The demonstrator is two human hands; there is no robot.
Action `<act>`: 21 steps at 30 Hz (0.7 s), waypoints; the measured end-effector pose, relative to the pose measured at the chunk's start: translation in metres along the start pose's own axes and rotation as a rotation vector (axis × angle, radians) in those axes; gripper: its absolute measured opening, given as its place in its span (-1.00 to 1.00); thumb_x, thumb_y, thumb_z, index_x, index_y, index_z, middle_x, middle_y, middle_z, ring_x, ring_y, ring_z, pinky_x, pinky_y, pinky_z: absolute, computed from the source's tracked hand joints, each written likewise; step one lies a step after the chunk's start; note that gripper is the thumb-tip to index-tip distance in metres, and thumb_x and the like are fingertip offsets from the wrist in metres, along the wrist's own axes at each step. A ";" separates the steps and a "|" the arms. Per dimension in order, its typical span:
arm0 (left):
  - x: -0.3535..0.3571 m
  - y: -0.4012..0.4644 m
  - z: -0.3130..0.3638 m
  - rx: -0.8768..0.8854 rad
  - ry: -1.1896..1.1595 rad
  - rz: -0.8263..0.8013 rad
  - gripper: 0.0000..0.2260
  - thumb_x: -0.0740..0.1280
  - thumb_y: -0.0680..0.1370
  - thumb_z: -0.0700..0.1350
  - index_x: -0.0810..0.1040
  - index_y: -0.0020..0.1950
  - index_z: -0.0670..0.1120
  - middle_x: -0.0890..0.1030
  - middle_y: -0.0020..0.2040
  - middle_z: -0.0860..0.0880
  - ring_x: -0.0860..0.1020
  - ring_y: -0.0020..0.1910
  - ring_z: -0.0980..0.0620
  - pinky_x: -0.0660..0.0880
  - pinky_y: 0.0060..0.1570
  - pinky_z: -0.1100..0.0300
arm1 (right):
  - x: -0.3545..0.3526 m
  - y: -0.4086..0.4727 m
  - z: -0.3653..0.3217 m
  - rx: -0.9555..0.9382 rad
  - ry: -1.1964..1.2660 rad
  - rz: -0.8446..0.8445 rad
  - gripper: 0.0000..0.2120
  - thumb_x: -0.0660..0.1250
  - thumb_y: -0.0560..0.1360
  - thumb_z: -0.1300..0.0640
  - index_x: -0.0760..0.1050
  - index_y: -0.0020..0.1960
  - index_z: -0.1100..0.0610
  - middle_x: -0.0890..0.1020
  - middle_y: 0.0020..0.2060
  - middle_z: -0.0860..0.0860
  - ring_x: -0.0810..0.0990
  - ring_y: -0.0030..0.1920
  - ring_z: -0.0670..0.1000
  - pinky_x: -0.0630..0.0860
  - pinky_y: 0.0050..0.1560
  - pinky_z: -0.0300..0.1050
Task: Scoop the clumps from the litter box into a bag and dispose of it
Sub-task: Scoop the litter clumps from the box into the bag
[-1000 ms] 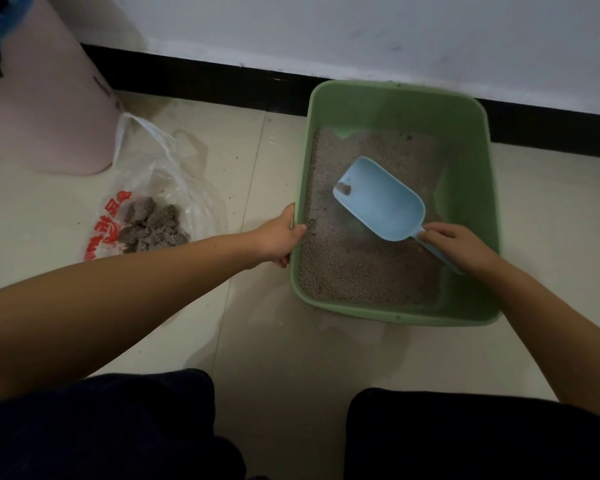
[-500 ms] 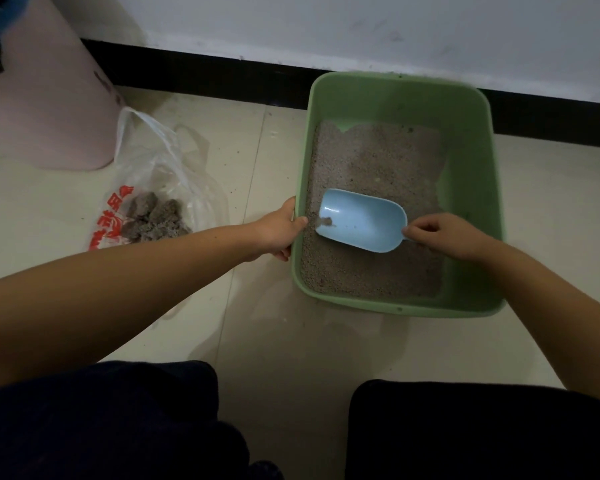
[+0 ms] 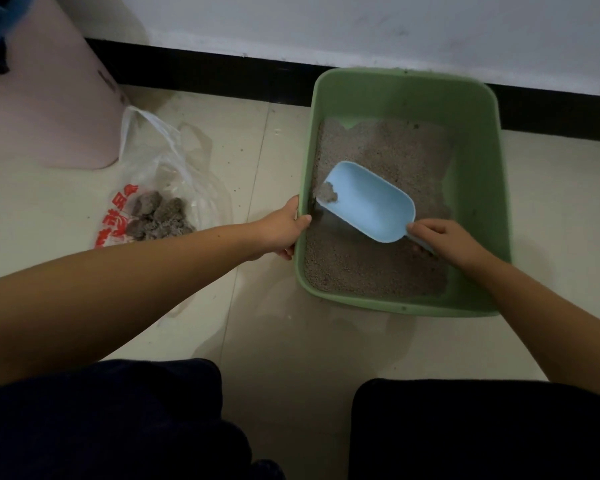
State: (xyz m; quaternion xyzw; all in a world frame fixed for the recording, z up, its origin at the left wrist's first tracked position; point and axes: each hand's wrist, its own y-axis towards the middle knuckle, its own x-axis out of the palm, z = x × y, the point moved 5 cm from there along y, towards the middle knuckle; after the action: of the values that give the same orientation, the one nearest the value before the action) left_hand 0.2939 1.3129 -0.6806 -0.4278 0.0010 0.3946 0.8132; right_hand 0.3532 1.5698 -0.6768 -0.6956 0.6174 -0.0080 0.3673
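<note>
A green litter box (image 3: 478, 98) holding grey litter (image 3: 385, 150) stands on the tiled floor by the wall. My right hand (image 3: 447, 240) grips the handle of a light blue scoop (image 3: 371, 202), whose tip carries a small grey clump (image 3: 328, 195) near the box's left wall. My left hand (image 3: 283, 230) holds the box's left rim. To the left lies a clear plastic bag (image 3: 174, 188) with red print, containing several grey clumps (image 3: 156, 216).
A pink bin (image 3: 49, 98) stands at the back left beside the bag. A black skirting (image 3: 222, 76) runs along the white wall behind the box. My dark-clothed knees (image 3: 118, 420) fill the bottom of the view.
The scoop swung from pointing up the middle of the box toward the left wall, dug low, and now sits lifted with a small clump at its tip. My left hand stayed on the rim.
</note>
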 end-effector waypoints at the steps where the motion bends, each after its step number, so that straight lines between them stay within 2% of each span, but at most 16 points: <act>1: 0.000 0.000 0.000 0.002 0.011 0.003 -0.57 0.05 0.66 -0.03 0.02 0.50 -0.04 0.49 -0.03 -0.28 0.48 -0.29 -0.05 0.56 -0.27 0.12 | 0.000 -0.002 0.001 0.009 0.015 0.010 -0.73 0.22 0.58 0.01 0.55 -0.24 0.06 0.52 -0.35 0.04 0.43 -0.35 -0.06 0.34 -0.24 -0.16; 5: -0.002 -0.001 0.003 0.004 0.064 -0.002 -0.56 0.04 0.66 -0.02 0.02 0.51 -0.09 0.44 -0.20 -0.15 0.45 -0.35 0.01 0.51 -0.36 0.19 | 0.001 -0.005 -0.002 0.025 0.020 0.023 -0.72 0.21 0.58 0.01 0.54 -0.27 0.02 0.54 -0.32 0.07 0.44 -0.32 -0.01 0.35 -0.22 -0.12; 8: -0.004 -0.004 0.003 0.004 0.076 -0.014 -0.55 0.04 0.66 -0.04 0.01 0.51 -0.11 0.43 -0.24 -0.12 0.44 -0.37 0.01 0.51 -0.35 0.17 | -0.002 -0.004 -0.014 0.010 0.034 0.050 -0.74 0.22 0.58 0.03 0.56 -0.24 0.03 0.53 -0.32 0.09 0.43 -0.34 0.00 0.35 -0.27 -0.12; 10: -0.009 -0.008 0.001 0.020 0.039 0.007 -0.59 0.04 0.66 -0.05 0.08 0.50 -0.09 0.45 -0.24 -0.10 0.44 -0.38 0.00 0.48 -0.36 0.18 | -0.008 -0.005 -0.024 -0.015 0.016 0.065 -0.73 0.22 0.58 0.03 0.56 -0.22 0.08 0.51 -0.31 0.13 0.42 -0.34 0.02 0.34 -0.29 -0.13; 11: -0.016 -0.010 -0.002 0.043 0.025 0.049 -0.63 0.04 0.66 -0.05 0.19 0.46 -0.11 0.46 -0.25 -0.09 0.44 -0.37 -0.02 0.46 -0.35 0.18 | -0.010 -0.007 -0.032 -0.036 -0.002 0.068 -0.72 0.21 0.58 0.04 0.56 -0.21 0.13 0.51 -0.31 0.14 0.41 -0.34 0.02 0.34 -0.30 -0.13; 13: -0.044 -0.015 -0.012 0.102 0.067 0.229 -0.73 0.08 0.64 -0.07 0.41 0.24 -0.17 0.50 -0.25 -0.10 0.46 -0.28 -0.09 0.43 -0.26 0.13 | -0.014 -0.010 -0.052 -0.087 -0.047 0.075 -0.70 0.21 0.58 0.04 0.55 -0.21 0.17 0.50 -0.34 0.11 0.40 -0.34 0.01 0.34 -0.30 -0.14; 15: -0.086 -0.024 -0.031 0.132 0.203 0.477 -0.78 0.13 0.62 -0.11 0.48 0.08 -0.20 0.54 -0.15 -0.16 0.49 -0.14 -0.12 0.41 -0.13 0.09 | -0.011 -0.009 -0.078 -0.148 -0.110 0.081 -0.67 0.20 0.58 0.01 0.52 -0.27 0.15 0.49 -0.37 0.06 0.39 -0.37 -0.02 0.33 -0.30 -0.14; 17: -0.129 -0.037 -0.057 0.104 0.397 0.687 -0.79 0.17 0.59 -0.11 0.47 0.13 -0.18 0.54 0.04 -0.20 0.49 0.05 -0.18 0.42 0.03 0.01 | 0.002 -0.006 -0.106 -0.202 -0.183 0.084 -0.64 0.20 0.58 -0.04 0.55 -0.22 0.20 0.52 -0.37 0.08 0.40 -0.37 -0.02 0.35 -0.27 -0.13; 19: -0.165 -0.051 -0.089 -0.001 0.549 0.815 -0.68 0.19 0.57 -0.07 0.38 0.30 -0.14 0.42 0.26 -0.20 0.36 0.25 -0.20 0.33 0.20 -0.07 | 0.026 -0.001 -0.134 -0.263 -0.261 0.054 -0.60 0.19 0.57 -0.06 0.56 -0.14 0.25 0.56 -0.33 0.14 0.45 -0.35 0.03 0.38 -0.23 -0.10; 21: -0.189 -0.064 -0.121 -0.124 0.542 0.902 -0.55 0.22 0.55 -0.03 0.27 0.41 -0.13 0.31 0.36 -0.20 0.27 0.34 -0.20 0.24 0.28 -0.08 | 0.057 0.003 -0.160 -0.317 -0.360 -0.007 -0.62 0.17 0.58 -0.06 0.56 -0.11 0.23 0.58 -0.33 0.09 0.51 -0.30 0.06 0.41 -0.20 -0.09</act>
State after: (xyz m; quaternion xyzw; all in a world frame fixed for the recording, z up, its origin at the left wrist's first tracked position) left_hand 0.2455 1.0866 -0.6484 -0.5187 0.3720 0.5797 0.5064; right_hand 0.2897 1.4402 -0.5868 -0.7370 0.5330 0.2119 0.3575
